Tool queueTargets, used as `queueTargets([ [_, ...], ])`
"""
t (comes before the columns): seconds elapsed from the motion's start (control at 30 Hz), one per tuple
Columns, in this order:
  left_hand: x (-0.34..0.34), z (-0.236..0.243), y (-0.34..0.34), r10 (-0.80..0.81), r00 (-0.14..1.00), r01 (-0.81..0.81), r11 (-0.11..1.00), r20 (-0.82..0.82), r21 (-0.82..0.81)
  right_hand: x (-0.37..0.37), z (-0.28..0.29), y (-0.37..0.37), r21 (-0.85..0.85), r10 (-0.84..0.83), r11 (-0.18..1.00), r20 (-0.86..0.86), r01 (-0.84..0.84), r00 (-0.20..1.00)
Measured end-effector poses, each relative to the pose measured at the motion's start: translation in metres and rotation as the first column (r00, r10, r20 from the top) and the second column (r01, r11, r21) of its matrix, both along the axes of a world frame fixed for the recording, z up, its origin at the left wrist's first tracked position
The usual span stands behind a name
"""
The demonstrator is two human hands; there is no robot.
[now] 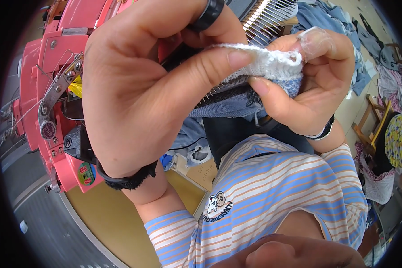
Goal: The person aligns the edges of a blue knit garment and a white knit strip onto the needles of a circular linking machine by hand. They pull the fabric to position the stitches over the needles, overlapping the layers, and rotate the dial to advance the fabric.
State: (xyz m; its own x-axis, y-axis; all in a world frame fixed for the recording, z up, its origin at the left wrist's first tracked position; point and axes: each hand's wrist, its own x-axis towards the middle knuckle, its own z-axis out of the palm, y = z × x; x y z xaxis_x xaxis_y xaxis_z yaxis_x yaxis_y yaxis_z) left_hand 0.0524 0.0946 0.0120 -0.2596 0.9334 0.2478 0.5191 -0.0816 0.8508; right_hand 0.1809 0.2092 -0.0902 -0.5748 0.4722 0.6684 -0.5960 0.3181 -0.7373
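Observation:
A knitted piece with a white edge and blue-grey body is stretched between my two hands. My left hand, wearing a black ring and a dark wristband, pinches the white edge with its thumb on top. On the other side my right hand grips the end of the piece between thumb and curled fingers. Clear, wispy material is wrapped round one right finger. A small white loop stands out at the edge near that finger. Beyond the knit, a row of thin metal needles fans out. My hands hide part of the fabric.
A pink machine with metal arms and thread guides fills the left side. Below it lies a yellow-brown panel. Blue garments are heaped at the far right, with a wooden stool and a flowered yellow cloth.

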Motion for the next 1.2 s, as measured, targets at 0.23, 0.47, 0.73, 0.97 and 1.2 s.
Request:
queueTargets([
  [0.23,0.005,0.0,0.0,0.097,0.995,-0.097,0.995,-0.018,-0.022,-0.002,-0.003,-0.001,-0.075,-0.022,0.997,-0.029,0.02,0.999],
  [0.47,0.011,0.003,0.007,0.129,0.989,-0.123,0.989,0.068,-0.085,-0.008,-0.013,0.009,-0.157,-0.052,0.987,-0.042,0.045,0.998],
  [0.73,0.001,0.013,0.022,0.027,1.0,-0.024,0.969,0.007,-0.247,-0.005,0.001,-0.002,-0.319,0.127,0.942,0.06,-0.101,0.99],
  [0.97,0.011,0.012,0.021,0.126,0.99,-0.112,0.976,0.066,-0.188,-0.009,-0.003,-0.011,-0.393,0.212,0.89,-0.095,-0.233,0.973],
  [1.2,0.004,0.008,0.019,-0.006,0.998,0.009,0.999,0.061,-0.043,-0.01,-0.008,0.0,-0.267,0.282,0.909,-0.173,-0.32,0.944],
])
